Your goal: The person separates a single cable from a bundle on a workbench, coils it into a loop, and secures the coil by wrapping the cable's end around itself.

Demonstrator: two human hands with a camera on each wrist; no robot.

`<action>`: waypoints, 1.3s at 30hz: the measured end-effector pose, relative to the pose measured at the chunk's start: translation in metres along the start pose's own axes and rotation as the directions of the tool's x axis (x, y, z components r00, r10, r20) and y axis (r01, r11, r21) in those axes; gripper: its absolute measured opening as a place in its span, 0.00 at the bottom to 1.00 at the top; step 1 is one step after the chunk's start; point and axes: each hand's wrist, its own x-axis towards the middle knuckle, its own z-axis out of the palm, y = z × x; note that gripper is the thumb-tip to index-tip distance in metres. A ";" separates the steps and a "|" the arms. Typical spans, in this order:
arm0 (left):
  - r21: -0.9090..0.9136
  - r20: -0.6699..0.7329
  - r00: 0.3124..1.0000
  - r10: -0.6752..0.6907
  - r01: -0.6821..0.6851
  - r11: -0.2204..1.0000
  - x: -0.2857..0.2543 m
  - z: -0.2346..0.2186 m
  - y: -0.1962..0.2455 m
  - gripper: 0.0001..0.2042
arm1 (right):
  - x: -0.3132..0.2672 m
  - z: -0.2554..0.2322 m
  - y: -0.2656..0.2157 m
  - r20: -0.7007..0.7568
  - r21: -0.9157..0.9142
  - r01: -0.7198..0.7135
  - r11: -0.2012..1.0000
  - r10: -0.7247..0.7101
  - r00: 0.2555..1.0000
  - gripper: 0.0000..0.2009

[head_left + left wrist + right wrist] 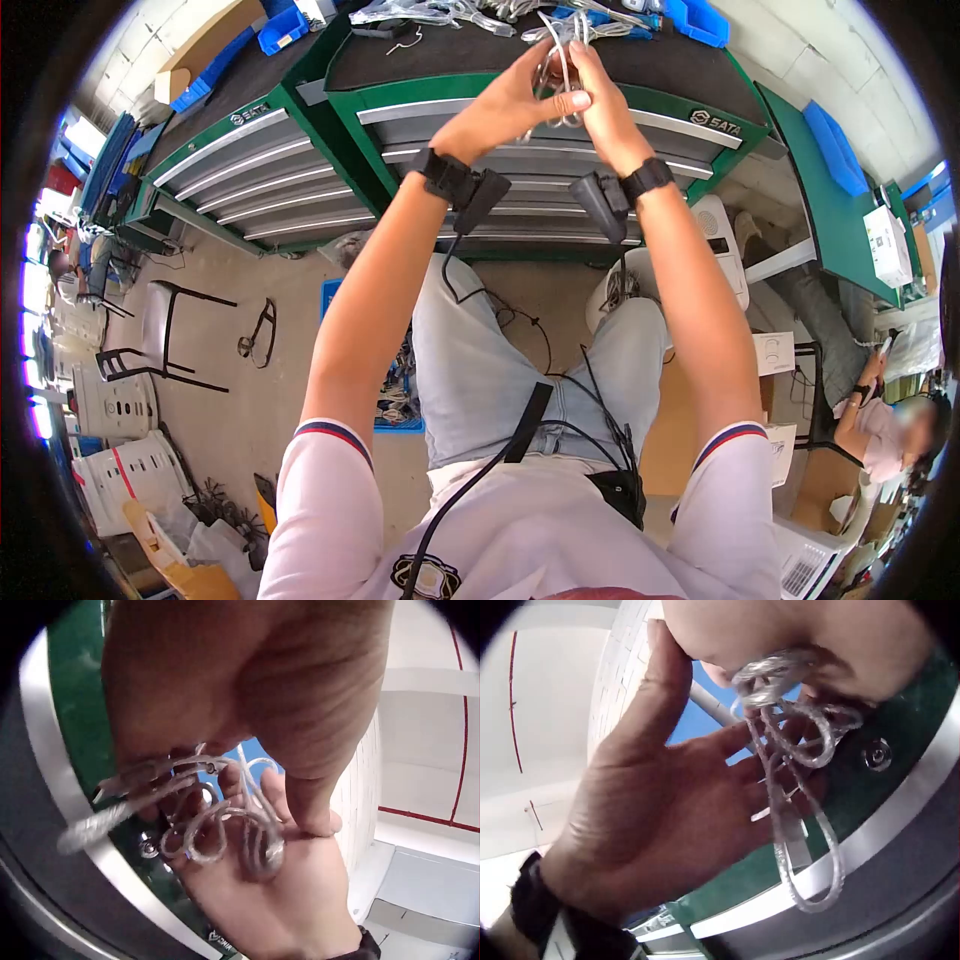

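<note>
I hold a coiled clear-silver cable [558, 55] up between both hands, above the top of a green tool cabinet [420, 80]. My left hand [515, 100] grips the coil, its thumb laid across toward the right hand. My right hand [605, 110] pinches the same bundle, fingers pointing up. In the left wrist view the left hand [225, 690] fills the top, the cable loops [217, 825] lie against the right hand's palm [277, 900]. In the right wrist view the right hand [817, 637] pinches the coil [802, 742], one long loop hangs down, and the left hand [652, 825] lies behind it.
Silver drawers [520, 185] face me on the cabinet. A second green cabinet [250, 170] stands to the left. More cables [430, 12] and blue bins [700, 20] lie on top. A black chair [160, 340] is on the left floor; a seated person [890, 420] is at right.
</note>
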 end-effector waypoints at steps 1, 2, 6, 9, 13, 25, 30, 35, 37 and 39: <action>0.003 -0.007 1.000 0.002 -0.002 1.000 -0.006 0.004 -0.001 0.44 | -0.006 0.006 -0.004 0.008 0.000 0.004 1.000 -0.004 1.000 0.20; -0.065 -0.034 0.999 0.034 -0.036 0.997 -0.013 0.009 -0.002 0.44 | -0.015 0.013 -0.007 -0.002 0.101 -0.084 0.991 0.084 0.996 0.20; -0.190 -0.049 0.998 -0.025 0.015 0.982 -0.042 0.010 0.022 0.42 | -0.033 0.024 -0.016 0.030 0.006 -0.054 0.999 0.054 0.998 0.18; -0.230 -0.049 0.999 -0.025 0.013 0.973 -0.058 -0.002 0.024 0.38 | -0.043 0.034 -0.025 0.088 0.021 -0.022 1.000 0.020 0.996 0.14; -0.140 -0.173 0.983 -0.065 0.041 0.989 -0.083 -0.012 0.027 0.31 | -0.056 0.046 -0.040 0.212 -0.158 0.021 0.987 0.013 0.977 0.12; -0.085 -0.118 0.993 -0.027 0.017 0.996 -0.107 -0.041 0.071 0.22 | -0.047 0.036 -0.029 0.167 -0.928 0.263 0.263 -0.337 0.927 0.21; -0.173 -0.251 0.964 -0.086 0.043 0.984 -0.116 -0.044 0.074 0.17 | -0.067 0.047 -0.022 0.141 -0.722 0.148 0.676 -0.067 0.988 0.12; -0.385 -0.476 0.840 -0.261 0.068 0.921 -0.117 -0.032 0.038 0.09 | -0.119 0.097 -0.058 0.250 -0.472 0.083 0.878 0.043 0.967 0.12; -0.434 -0.479 0.831 -0.283 0.056 0.899 -0.113 -0.020 0.043 0.10 | -0.129 0.109 -0.049 0.259 -0.524 0.183 0.832 -0.049 0.965 0.11; -0.500 -0.545 0.791 -0.278 -0.041 0.865 -0.110 -0.012 0.042 0.15 | -0.133 0.109 -0.045 0.244 -0.533 0.201 0.822 -0.078 0.967 0.09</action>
